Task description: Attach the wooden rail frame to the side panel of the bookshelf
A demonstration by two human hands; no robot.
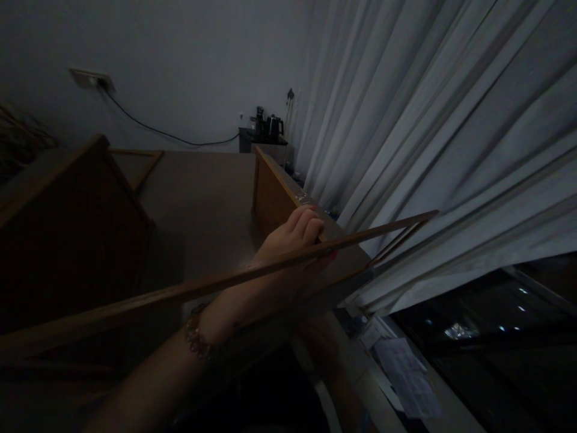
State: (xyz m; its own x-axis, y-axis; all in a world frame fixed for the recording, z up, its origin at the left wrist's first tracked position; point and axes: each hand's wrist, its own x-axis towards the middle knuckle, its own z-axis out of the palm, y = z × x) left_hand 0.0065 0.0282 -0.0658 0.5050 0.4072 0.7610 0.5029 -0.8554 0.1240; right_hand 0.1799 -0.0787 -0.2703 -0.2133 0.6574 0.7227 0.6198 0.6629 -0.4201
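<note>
My left hand (300, 228), with a beaded bracelet (197, 334) at the wrist, is curled closed with red nails showing. Between its fingers pokes the end of a small wooden piece (321, 237); the rest of that is hidden. A long wooden frame (243, 273) slants across the view, its upper rail passing in front of my left forearm. Just beyond the fist stands an upright wooden panel (274, 189). Low in the picture, my right hand (318, 346) lies in deep shadow, below the frame's lower edge, and its fingers cannot be made out.
To the left stands a large dark wooden panel (76, 234), with a smaller wooden piece (146, 171) behind it. White curtains (428, 132) hang at the right, above papers (406, 376). Against the wall are a black kettle (274, 126) and a cable (166, 135) from a socket (92, 79).
</note>
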